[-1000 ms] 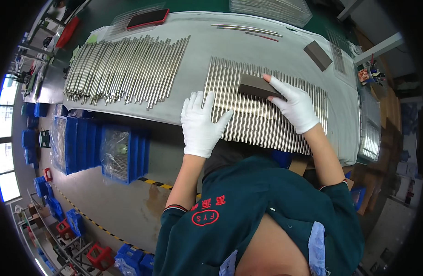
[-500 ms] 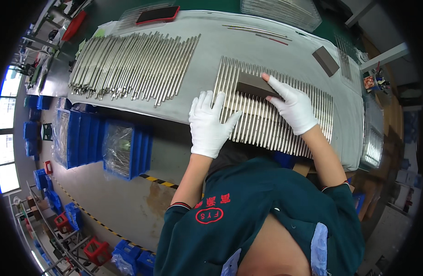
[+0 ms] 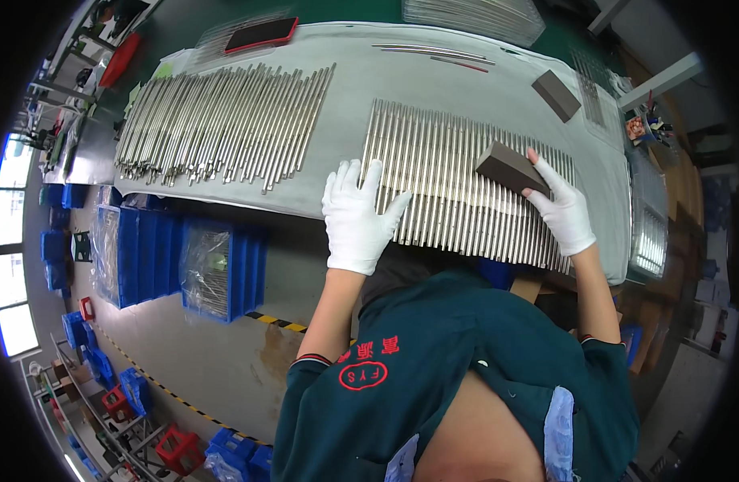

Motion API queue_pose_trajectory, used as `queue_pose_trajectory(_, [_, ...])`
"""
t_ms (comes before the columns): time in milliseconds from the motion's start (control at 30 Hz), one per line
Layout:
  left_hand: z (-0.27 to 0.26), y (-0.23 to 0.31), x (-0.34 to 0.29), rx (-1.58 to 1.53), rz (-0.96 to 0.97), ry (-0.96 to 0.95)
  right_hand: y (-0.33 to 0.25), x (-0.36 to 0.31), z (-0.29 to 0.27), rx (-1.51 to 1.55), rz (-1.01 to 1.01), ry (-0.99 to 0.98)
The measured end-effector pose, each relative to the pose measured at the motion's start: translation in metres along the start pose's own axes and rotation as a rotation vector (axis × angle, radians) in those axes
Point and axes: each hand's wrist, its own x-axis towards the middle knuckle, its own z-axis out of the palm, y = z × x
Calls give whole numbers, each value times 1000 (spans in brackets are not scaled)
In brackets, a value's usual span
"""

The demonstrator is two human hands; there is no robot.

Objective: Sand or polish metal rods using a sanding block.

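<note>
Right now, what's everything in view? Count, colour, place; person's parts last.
Metal rods: many, silver, two rows on the cloth
Thin rods: several, silver and reddish, cloth's far side
Blocks: two, brown, one held, one at far right
Phone: one, black and red, far left
Plastic trays: several, clear, far and right sides
Cloth: one, pale grey, under the rods
Crates: several, blue, left
Warning tape: strips, yellow and black, lower left
Shirt: one, dark green, bottom
Left grip: one, white glove, at right row's left end
Right grip: one, white glove, around a block
</note>
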Motion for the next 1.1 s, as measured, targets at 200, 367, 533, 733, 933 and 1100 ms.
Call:
queue_pose_trajectory(200, [-1,-1,11,116,56,-105,29,-4,-26,481,123,373])
queue_pose_trajectory(367, [4,36,23,-25,293,-245,56,19,-19,992,274,322])
queue_pose_trajectory(533, [27,90,13,-156,543,-465,67,16,-8,771,336,223])
queue_pose_trajectory(733, [45,135,12,-219,690,-571,95,-1,-36,815,379,347])
queue_pose_trajectory(933, [65,164,9,-355,872,-611,102,-5,-37,926,372,482])
queue_pose_trajectory(1100, [25,117,45,-144,645,-492,109,-11,-33,993,306,585])
